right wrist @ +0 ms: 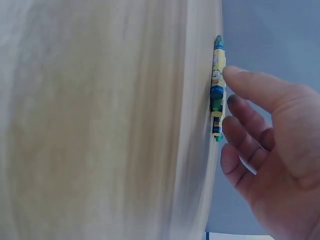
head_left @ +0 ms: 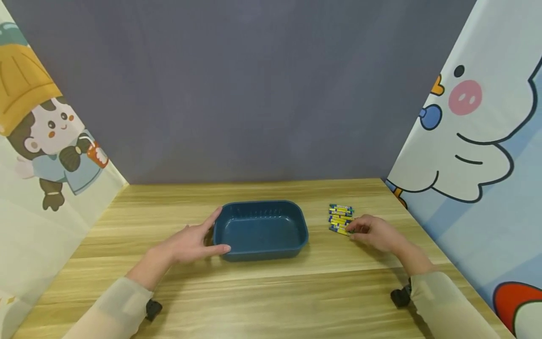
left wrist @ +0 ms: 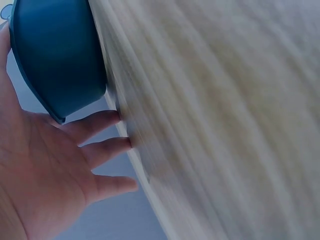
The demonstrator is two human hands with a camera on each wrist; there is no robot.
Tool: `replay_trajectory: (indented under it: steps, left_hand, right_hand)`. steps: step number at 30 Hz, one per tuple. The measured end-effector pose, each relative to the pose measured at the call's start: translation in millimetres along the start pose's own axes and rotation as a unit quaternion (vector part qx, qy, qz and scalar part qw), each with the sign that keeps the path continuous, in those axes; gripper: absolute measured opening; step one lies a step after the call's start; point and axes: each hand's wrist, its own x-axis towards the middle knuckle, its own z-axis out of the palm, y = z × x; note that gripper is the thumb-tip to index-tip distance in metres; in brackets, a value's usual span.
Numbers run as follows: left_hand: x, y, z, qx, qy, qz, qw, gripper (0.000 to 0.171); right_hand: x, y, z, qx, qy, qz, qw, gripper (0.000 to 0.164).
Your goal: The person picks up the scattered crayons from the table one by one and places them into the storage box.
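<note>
A dark blue rectangular basin (head_left: pixel 260 254) stands on the wooden table. At its left end is my left hand (head_left: pixel 192 242), thumb on the near rim and forefinger along the far corner. In the left wrist view, the fingers of my left hand (left wrist: pixel 55 165) are spread beside the basin (left wrist: pixel 60 55). Several yellow crayons (head_left: pixel 340 220) with blue bands lie in a short column right of the basin. My right hand (head_left: pixel 377 233) is at the right end of the nearest ones. Thumb and bent fingers of my right hand (right wrist: pixel 280 145) come close beside the crayons (right wrist: pixel 218 75), loosely parted.
The wooden table (head_left: pixel 271 301) runs back to a plain grey-purple panel (head_left: pixel 254 94). Cartoon-printed panels flank it, the left panel (head_left: pixel 84 207) and the right panel (head_left: pixel 466 221). Small black devices are strapped at the left wrist (head_left: pixel 153 310) and right wrist (head_left: pixel 400 296).
</note>
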Motion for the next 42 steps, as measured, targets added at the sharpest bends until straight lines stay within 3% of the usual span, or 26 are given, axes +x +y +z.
replay_trajectory:
  steps: [9, 19, 25, 29, 35, 42]
  left_hand:
    - [-1.9, 0.5, 0.3, -0.005, 0.005, 0.0, 1.0, 0.116]
    - [-2.0, 0.1, 0.9, -0.012, 0.005, 0.001, 0.9999, 0.115]
    - [-1.3, -0.8, 2.2, -0.021, -0.003, -0.006, 0.9998, 0.115]
    - [-0.7, -2.0, 1.7, -0.03, -0.009, -0.006, 0.9995, 0.116]
    - [-0.2, -1.7, 1.0, -0.043, -0.011, -0.002, 0.999, 0.116]
    - [-0.2, -2.2, 0.6, -0.047, -0.012, 0.001, 0.9988, 0.117]
  right_hand:
    - [4.5, -1.0, 5.8, -0.028, -0.01, 0.002, 1.0, 0.017]
    - [3.3, -3.4, 5.0, -0.013, -0.031, -0.001, 0.999, 0.018]
    - [2.6, -6.6, 7.3, -0.027, -0.019, -0.004, 0.999, 0.019]
    - [5.6, -11.6, 7.7, -0.009, -0.008, -0.007, 1.0, 0.019]
    - [19.6, -31.7, 5.8, 0.008, 0.027, -0.03, 0.999, 0.021]
    - [42.7, -78.2, 6.7, 0.035, 0.027, -0.059, 0.997, 0.02]
